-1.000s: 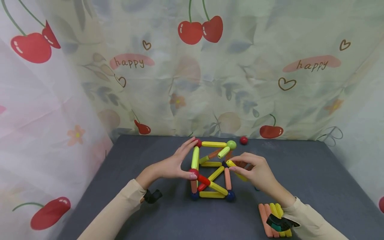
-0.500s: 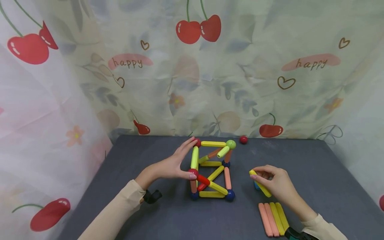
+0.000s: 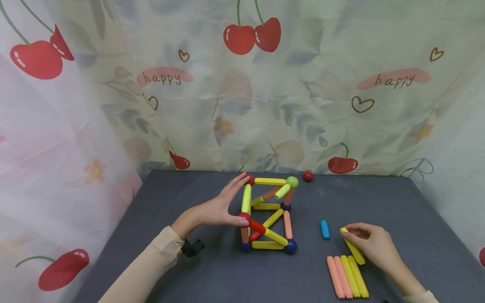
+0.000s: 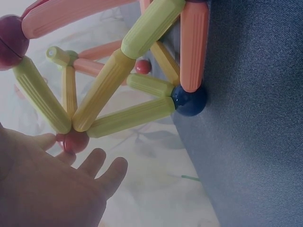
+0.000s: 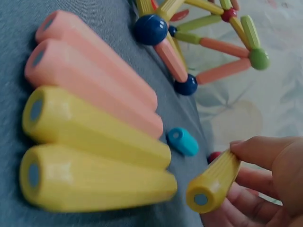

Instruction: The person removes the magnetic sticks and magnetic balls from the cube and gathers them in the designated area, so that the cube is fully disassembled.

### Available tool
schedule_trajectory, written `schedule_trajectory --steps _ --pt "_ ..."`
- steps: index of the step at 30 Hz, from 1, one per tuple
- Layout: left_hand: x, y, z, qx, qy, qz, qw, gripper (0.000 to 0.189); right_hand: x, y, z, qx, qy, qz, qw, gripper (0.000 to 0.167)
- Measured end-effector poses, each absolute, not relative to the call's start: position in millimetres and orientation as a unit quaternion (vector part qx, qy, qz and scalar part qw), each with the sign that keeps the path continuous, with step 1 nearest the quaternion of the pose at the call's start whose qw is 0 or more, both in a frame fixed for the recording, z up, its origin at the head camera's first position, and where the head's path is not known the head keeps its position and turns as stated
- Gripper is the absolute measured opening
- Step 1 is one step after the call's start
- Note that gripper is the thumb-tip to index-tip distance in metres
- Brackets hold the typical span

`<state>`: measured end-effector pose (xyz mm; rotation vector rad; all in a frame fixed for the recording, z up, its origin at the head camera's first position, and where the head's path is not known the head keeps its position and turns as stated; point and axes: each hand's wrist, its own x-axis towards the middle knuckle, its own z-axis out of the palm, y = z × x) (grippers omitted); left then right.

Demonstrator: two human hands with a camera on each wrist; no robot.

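A frame of magnetic rods and balls [image 3: 268, 245] stands mid-table, with red balls [image 3: 244, 219] at its left corners, a green ball [image 3: 292, 182] at the upper back right and blue balls below. My left hand [image 3: 216, 208] spans its left side, fingers stretched out. Its thumb touches the front red ball and its fingertips touch the rear one. To the right, my right hand [image 3: 375, 244] pinches a yellow magnetic rod [image 5: 215, 182] between thumb and fingers. The rod is close to a row of two pink rods [image 3: 339, 277] and two yellow rods [image 3: 354, 275] on the table.
A short blue rod [image 3: 325, 229] lies between the frame and the right hand. One loose red ball [image 3: 308, 176] sits at the table's back edge, before a printed curtain [image 3: 318, 84]. The dark table [image 3: 212, 273] extends around these pieces.
My right hand has moved away from the frame, rightward and toward me, carrying the yellow rod to beside the row. The blue rod is now uncovered. My left hand has stayed on the frame.
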<state>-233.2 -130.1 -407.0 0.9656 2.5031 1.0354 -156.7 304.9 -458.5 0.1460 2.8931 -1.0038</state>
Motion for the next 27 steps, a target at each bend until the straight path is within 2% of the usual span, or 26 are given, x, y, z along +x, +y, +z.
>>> schedule_trajectory --steps 15,27 --pt "-234 -131 -409 0.329 0.860 0.366 0.135 0.111 -142 328 -467 0.097 0.926 -0.343 0.121 0.054" --pt "-234 -130 -408 0.329 0.860 0.367 0.136 0.112 -135 331 -469 0.106 0.914 -0.360 0.155 0.053"
